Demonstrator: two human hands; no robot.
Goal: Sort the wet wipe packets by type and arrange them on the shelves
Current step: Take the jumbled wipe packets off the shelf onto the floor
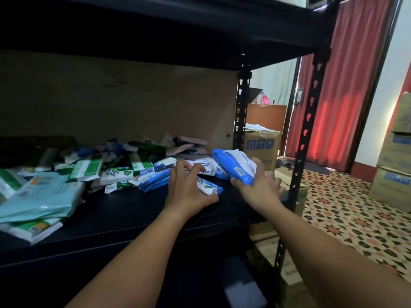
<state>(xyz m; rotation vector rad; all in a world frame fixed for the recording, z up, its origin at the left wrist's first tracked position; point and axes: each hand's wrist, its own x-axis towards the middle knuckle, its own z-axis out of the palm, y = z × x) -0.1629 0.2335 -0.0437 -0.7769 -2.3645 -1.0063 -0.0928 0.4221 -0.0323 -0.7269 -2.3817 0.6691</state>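
Black shelf (124, 218), blue packet (235, 168) in right grip (258, 187)

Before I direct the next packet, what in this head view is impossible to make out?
- Small blue packet: mostly covered by the left hand.
- Pile at the shelf's back: too dark and jumbled to count or sort by type.
- Teal packs: cut off by the left edge.
- Print on the large blue packet in the right hand: blurred.

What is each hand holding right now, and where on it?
Left hand grips a small blue-white packet at its near end; right hand holds a blue packet by its right edge.
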